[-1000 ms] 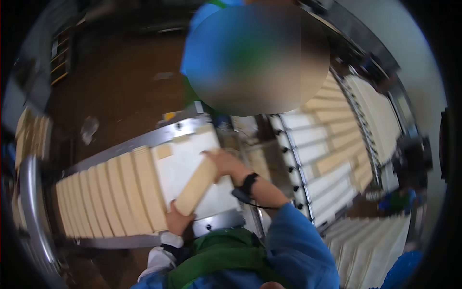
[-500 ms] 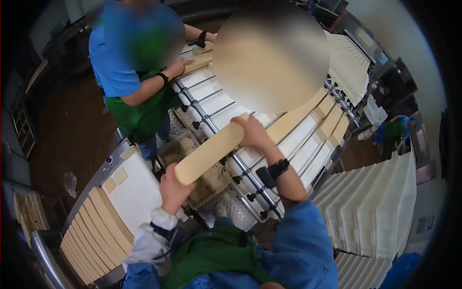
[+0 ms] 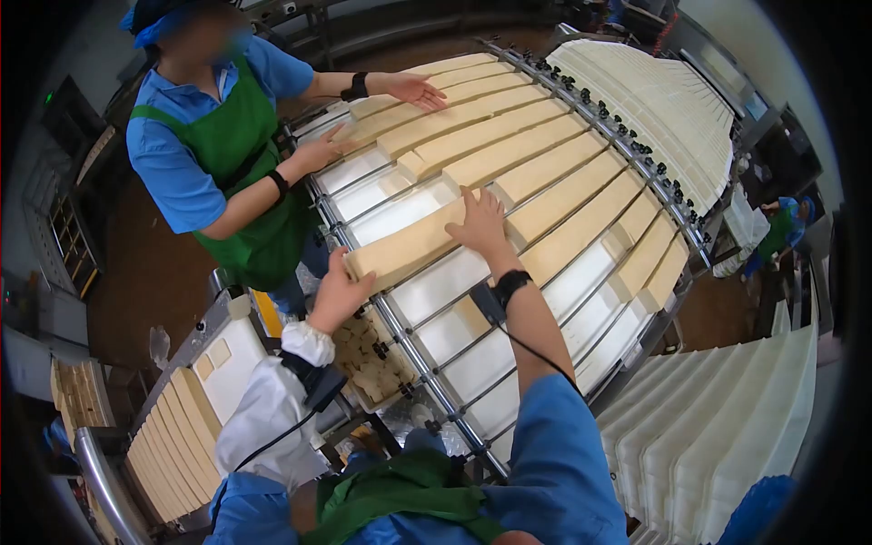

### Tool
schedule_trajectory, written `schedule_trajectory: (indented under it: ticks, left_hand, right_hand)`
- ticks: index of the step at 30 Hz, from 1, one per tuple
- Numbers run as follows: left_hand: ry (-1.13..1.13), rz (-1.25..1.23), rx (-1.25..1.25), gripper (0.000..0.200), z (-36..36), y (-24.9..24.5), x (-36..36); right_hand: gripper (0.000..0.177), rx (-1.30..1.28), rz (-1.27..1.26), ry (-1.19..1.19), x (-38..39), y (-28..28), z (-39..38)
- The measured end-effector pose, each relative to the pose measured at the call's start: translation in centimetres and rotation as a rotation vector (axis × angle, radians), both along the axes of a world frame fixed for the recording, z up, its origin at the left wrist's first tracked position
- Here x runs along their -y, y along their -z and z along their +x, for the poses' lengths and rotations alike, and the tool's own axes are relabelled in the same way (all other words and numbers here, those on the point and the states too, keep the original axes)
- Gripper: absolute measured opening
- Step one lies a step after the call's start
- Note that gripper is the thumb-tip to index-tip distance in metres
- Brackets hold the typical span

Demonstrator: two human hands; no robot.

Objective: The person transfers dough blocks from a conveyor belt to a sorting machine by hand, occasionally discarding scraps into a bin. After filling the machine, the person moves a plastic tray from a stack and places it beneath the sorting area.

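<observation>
A long pale yellow slab [image 3: 404,243] lies slantwise across the near side of the white slotted table. At its near end, my left hand [image 3: 339,292] grips the end and edge, thumb up. My right hand [image 3: 481,222] is over the far end, its thumb by the slab's edge and its fingers over the top, close to the neighbouring slabs. Beside that hand, another pale slab [image 3: 545,168] continues along its lane. The slab's underside is hidden.
Metal rails [image 3: 391,318] with black knobs edge the table [image 3: 454,277]. A co-worker [image 3: 213,136] stands at the left with both hands at another slab. Below is a bin of pale scraps [image 3: 371,359]. Several slabs [image 3: 177,436] stand at lower left, white ridged sheets [image 3: 718,418] at right.
Both my hands have brought the slab from above the bin and rail onto the table's lanes. My right hand's fingers have spread over its far end. The co-worker's hand has lifted with open fingers.
</observation>
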State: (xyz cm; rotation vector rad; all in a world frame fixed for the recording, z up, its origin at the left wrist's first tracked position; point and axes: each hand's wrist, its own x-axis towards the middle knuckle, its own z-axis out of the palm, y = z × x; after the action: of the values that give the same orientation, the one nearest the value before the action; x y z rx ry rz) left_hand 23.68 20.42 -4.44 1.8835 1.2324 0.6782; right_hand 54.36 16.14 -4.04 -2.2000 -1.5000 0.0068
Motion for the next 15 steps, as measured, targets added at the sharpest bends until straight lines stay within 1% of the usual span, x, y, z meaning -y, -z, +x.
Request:
schedule_trajectory:
  ticks: [1,3,6,7,9,11,13,15]
  left_hand:
    - [-0.024,-0.050,0.037,0.052,1.0,0.0,0.1]
    - [-0.073,-0.149,0.108,0.036,4.2,-0.2,0.6]
    - [-0.285,-0.005,0.120,0.022,5.7,4.1,0.2]
    - [-0.312,-0.001,0.148,0.017,5.6,4.7,0.2]
    - [-0.294,-0.013,0.071,0.015,4.9,3.5,0.8]
    - [-0.291,0.099,0.096,0.014,4.8,3.6,0.9]
    - [-0.280,0.079,0.020,0.010,4.8,2.0,1.3]
    - [-0.288,0.064,-0.025,0.013,4.1,1.2,1.5]
  right_hand:
    - [0.073,0.130,0.156,0.005,0.8,0.6,-0.5]
    - [0.069,0.014,0.214,-0.099,2.9,0.2,-2.2]
    - [0.062,-0.159,0.257,-0.259,6.6,-1.6,-5.4]
    - [0.060,-0.221,0.263,-0.316,7.9,-2.1,-6.6]
    - [0.057,-0.311,0.275,-0.355,9.9,-2.4,-8.4]
    - [0.054,-0.361,0.271,-0.389,11.4,-2.3,-9.7]
    - [0.051,-0.373,0.257,-0.413,12.3,-2.3,-11.1]
    - [0.047,-0.410,0.246,-0.408,13.1,-2.8,-12.8]
